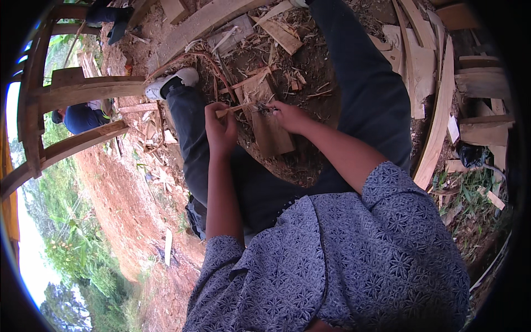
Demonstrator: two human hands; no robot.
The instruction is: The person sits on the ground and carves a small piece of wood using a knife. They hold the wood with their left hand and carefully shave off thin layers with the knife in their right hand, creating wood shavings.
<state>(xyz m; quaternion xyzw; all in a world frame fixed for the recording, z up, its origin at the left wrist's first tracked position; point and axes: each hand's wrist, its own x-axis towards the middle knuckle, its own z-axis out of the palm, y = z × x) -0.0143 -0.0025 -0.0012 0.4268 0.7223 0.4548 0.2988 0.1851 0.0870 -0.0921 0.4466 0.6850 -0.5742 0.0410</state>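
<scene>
Seated on bare red earth (119, 182) littered with offcuts; legs in dark trousers (365, 83) stretched out ahead, a white shoe (171, 82) on the left foot; a patterned blue shirt (354, 260) filling the lower frame. Curved timber ribs (83, 91) arching along the left edge, with another person in a blue top (82, 117) crouched beyond them. A long bent plank (437, 122) lying along the right side, pale boards (481, 83) stacked beside it, grass at the far right. A broad beam (204, 22) running across the top, chips and shavings (287, 72) scattered below it. Between the legs, a flat wooden board (272, 135) resting on the ground, just under both hands.

Left hand (220, 128) raised above the board, fingers curled together and clamped round a thin wooden stick (232, 109) — its pale end poking out past the knuckles toward the right hand. Right hand (287, 115) just beside it, fingers bunched tight on a small dark tool (264, 107) at the stick's tip; blade or point too small to make out; tool and stick meeting over the upper end of the board. Hands close together, forearms coming in from below, the right one crossing the right thigh.
</scene>
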